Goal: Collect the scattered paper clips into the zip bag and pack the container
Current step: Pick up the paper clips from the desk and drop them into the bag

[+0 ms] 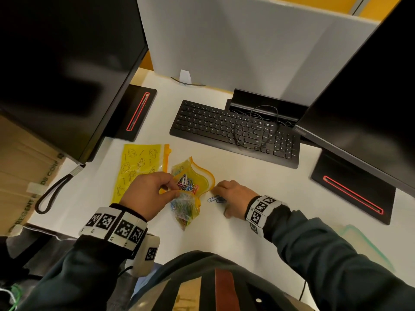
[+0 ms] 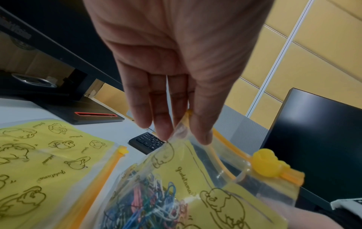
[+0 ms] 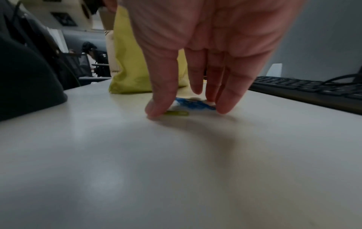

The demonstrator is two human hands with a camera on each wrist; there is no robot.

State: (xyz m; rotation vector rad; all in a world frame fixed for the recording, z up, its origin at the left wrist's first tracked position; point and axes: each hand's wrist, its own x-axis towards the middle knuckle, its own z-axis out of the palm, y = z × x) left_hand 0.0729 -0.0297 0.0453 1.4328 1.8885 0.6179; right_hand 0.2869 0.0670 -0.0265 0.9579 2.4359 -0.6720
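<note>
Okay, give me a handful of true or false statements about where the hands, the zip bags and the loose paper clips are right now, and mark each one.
1. The left hand pinches the rim of the open zip bag. True.
2. That bag is empty. False: coloured paper clips fill its lower part.
3. The right hand is lifted well above the desk. False: its fingertips are down on the desk at the loose clips.
4. A second yellow zip bag lies flat on the desk beyond the left hand. True.
5. The keyboard is covered by the bags. False: it sits apart, farther back, with a black cable lying on it.
</note>
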